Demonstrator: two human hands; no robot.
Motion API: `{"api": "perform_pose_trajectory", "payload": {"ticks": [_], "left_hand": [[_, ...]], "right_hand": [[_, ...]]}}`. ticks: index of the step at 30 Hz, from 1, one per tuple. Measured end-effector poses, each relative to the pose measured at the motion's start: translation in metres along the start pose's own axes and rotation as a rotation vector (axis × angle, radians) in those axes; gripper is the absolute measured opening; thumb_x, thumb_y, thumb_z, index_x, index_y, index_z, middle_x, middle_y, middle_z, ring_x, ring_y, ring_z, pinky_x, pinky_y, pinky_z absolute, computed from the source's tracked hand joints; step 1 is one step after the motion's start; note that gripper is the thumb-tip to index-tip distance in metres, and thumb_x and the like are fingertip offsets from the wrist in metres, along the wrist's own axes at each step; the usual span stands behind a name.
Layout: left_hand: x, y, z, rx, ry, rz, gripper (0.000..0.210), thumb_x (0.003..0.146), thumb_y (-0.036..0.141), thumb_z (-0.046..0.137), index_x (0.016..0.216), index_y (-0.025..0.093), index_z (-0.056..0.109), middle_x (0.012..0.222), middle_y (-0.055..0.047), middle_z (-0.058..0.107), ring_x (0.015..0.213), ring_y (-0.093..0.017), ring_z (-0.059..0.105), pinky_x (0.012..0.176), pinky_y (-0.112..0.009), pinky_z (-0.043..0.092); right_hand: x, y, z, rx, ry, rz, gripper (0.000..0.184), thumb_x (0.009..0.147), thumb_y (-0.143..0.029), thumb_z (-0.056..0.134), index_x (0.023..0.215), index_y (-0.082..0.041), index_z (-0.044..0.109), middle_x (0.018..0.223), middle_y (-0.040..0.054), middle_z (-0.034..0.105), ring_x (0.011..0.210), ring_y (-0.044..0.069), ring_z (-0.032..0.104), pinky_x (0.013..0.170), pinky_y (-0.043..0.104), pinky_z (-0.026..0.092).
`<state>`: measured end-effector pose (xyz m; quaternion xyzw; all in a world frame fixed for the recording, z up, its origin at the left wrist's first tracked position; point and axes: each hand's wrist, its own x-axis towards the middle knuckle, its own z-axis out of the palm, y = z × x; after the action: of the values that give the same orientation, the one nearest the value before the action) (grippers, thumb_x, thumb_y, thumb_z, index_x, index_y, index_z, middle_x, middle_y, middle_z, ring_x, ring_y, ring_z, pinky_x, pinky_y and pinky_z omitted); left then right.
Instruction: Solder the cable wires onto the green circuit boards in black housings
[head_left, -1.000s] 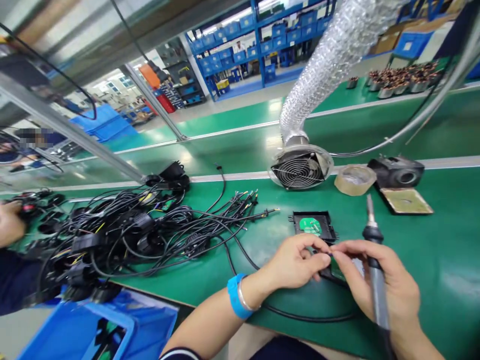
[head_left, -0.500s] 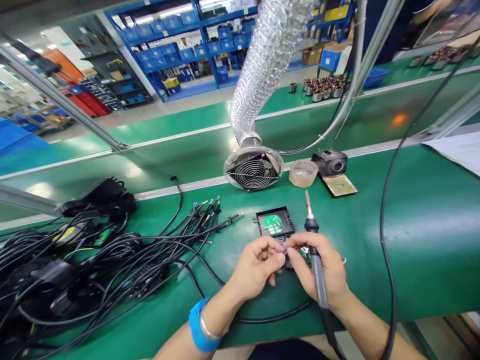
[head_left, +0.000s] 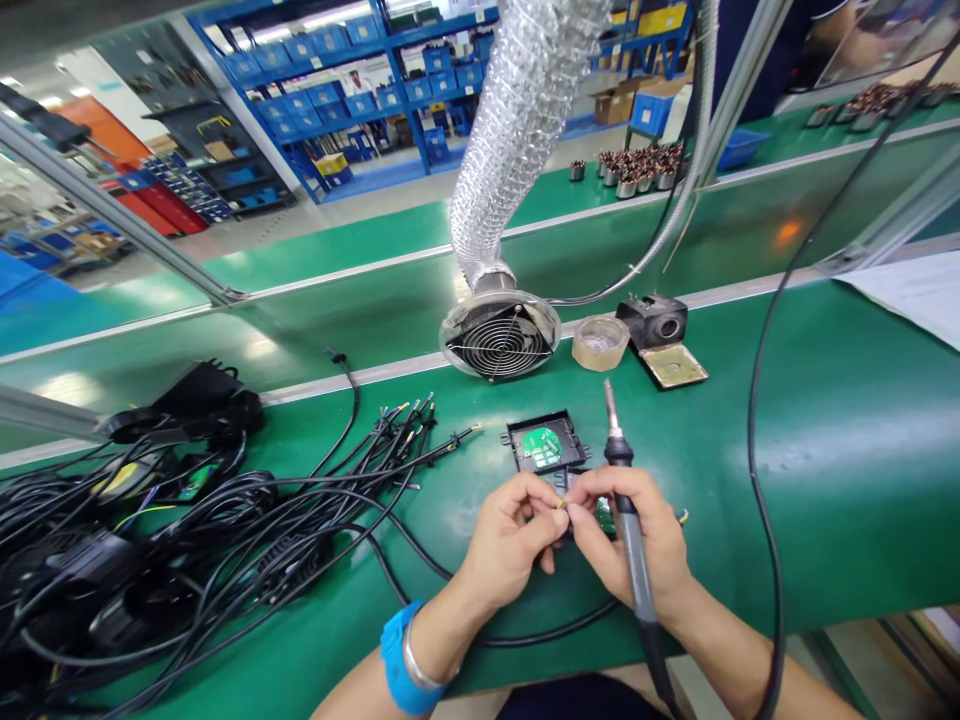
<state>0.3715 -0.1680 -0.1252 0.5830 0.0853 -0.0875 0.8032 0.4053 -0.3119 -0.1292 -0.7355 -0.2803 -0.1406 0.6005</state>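
1. On the near side of the fan [head_left: 501, 342], the left hand [head_left: 510, 545] and right hand [head_left: 666, 545] pinch a yellow wire end [head_left: 561, 504]; the right also holds a soldering iron [head_left: 633, 535].
2. Before the fan: green bench [head_left: 847, 480] (rather glossy).
3. Beyond it: blue shelving [head_left: 407, 100].

Yellow wire [head_left: 561, 504] near tip-up soldering iron [head_left: 634, 550]

Right of the soldering iron [head_left: 636, 560], the table [head_left: 697, 460] offers open room up to a black cord [head_left: 751, 440]; well left, cable bundles [head_left: 232, 495] obstruct.
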Motion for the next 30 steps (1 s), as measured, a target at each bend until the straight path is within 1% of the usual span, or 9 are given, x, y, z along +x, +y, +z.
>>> {"api": "perform_pose_trajectory", "payload": {"ticks": [4, 7, 12, 15, 17, 20, 24, 27, 30], "left_hand": [[0.001, 0.000, 0.000, -0.128, 0.005, 0.024, 0.029, 0.072, 0.034, 0.073, 0.079, 0.015, 0.052, 0.060, 0.003, 0.056, 0.046, -0.007, 0.052, 0.038, -0.016, 0.044], [0.002, 0.001, 0.000, -0.164, -0.040, -0.003, 0.029, 0.071, 0.033, 0.075, 0.080, 0.014, 0.055, 0.063, 0.001, 0.057, 0.055, -0.009, 0.055, 0.040, -0.017, 0.048], [0.002, 0.005, 0.005, -0.211, 0.072, -0.022, 0.031, 0.067, 0.033, 0.076, 0.079, 0.015, 0.054, 0.061, 0.004, 0.051, 0.048, -0.006, 0.049, 0.033, -0.011, 0.037], [0.002, 0.011, 0.005, -0.208, 0.062, -0.094, 0.032, 0.067, 0.034, 0.075, 0.078, 0.015, 0.051, 0.058, 0.005, 0.049, 0.042, -0.004, 0.043, 0.030, -0.010, 0.030], [0.002, 0.015, 0.005, -0.142, 0.012, -0.139, 0.032, 0.069, 0.036, 0.073, 0.079, 0.015, 0.051, 0.059, 0.005, 0.050, 0.040, -0.003, 0.040, 0.030, -0.010, 0.027], [0.000, 0.016, 0.004, 0.017, -0.013, -0.138, 0.032, 0.072, 0.037, 0.070, 0.085, 0.016, 0.051, 0.061, 0.005, 0.050, 0.039, -0.003, 0.039, 0.031, -0.012, 0.027], [-0.003, 0.012, 0.007, 0.230, 0.037, -0.003, 0.022, 0.078, 0.033, 0.065, 0.082, 0.016, 0.052, 0.058, 0.006, 0.046, 0.044, -0.004, 0.039, 0.039, -0.014, 0.032], [-0.005, 0.010, 0.009, 0.527, 0.150, 0.239, 0.008, 0.080, 0.024, 0.061, 0.082, 0.016, 0.062, 0.067, 0.001, 0.056, 0.054, -0.006, 0.047, 0.051, -0.017, 0.038], [-0.009, 0.007, 0.012, 0.781, 0.220, 0.504, 0.011, 0.080, 0.018, 0.059, 0.081, 0.016, 0.070, 0.071, -0.003, 0.064, 0.064, -0.011, 0.056, 0.061, -0.021, 0.044]], "right_hand": [[-0.001, -0.001, 0.001, 0.058, 0.036, -0.101, 0.033, 0.076, -0.001, 0.057, 0.098, -0.022, 0.046, 0.083, 0.0002, 0.060, 0.074, 0.012, 0.063, 0.067, 0.025, 0.055], [-0.001, 0.001, 0.002, 0.069, 0.062, -0.093, 0.033, 0.076, -0.001, 0.057, 0.100, -0.022, 0.047, 0.084, 0.0009, 0.061, 0.074, 0.012, 0.063, 0.067, 0.026, 0.056], [-0.006, 0.003, 0.005, -0.062, 0.065, -0.152, 0.035, 0.073, 0.000, 0.061, 0.098, -0.021, 0.050, 0.080, 0.0000, 0.063, 0.068, 0.013, 0.062, 0.065, 0.026, 0.055], [-0.008, 0.004, 0.005, -0.042, 0.045, -0.196, 0.037, 0.072, 0.001, 0.060, 0.099, -0.021, 0.050, 0.082, 0.0008, 0.064, 0.071, 0.013, 0.062, 0.068, 0.027, 0.055], [-0.008, 0.005, 0.002, 0.030, 0.037, -0.137, 0.036, 0.074, -0.002, 0.060, 0.102, -0.021, 0.050, 0.086, 0.0023, 0.063, 0.075, 0.014, 0.062, 0.070, 0.028, 0.055], [-0.006, 0.007, -0.002, 0.129, 0.057, 0.047, 0.033, 0.077, -0.009, 0.061, 0.105, -0.021, 0.049, 0.090, 0.0034, 0.061, 0.077, 0.014, 0.062, 0.069, 0.029, 0.055], [-0.003, 0.006, -0.003, 0.145, 0.038, 0.118, 0.029, 0.078, -0.011, 0.062, 0.101, -0.022, 0.048, 0.084, 0.0003, 0.061, 0.070, 0.011, 0.061, 0.067, 0.025, 0.054], [-0.005, 0.006, -0.005, 0.048, 0.039, 0.066, 0.027, 0.077, -0.011, 0.063, 0.099, -0.021, 0.050, 0.084, -0.0002, 0.062, 0.071, 0.010, 0.062, 0.069, 0.023, 0.054], [-0.013, 0.005, -0.009, -0.060, 0.088, 0.003, 0.028, 0.074, -0.013, 0.069, 0.097, -0.019, 0.056, 0.084, 0.0008, 0.063, 0.074, 0.011, 0.062, 0.072, 0.023, 0.052]]}}
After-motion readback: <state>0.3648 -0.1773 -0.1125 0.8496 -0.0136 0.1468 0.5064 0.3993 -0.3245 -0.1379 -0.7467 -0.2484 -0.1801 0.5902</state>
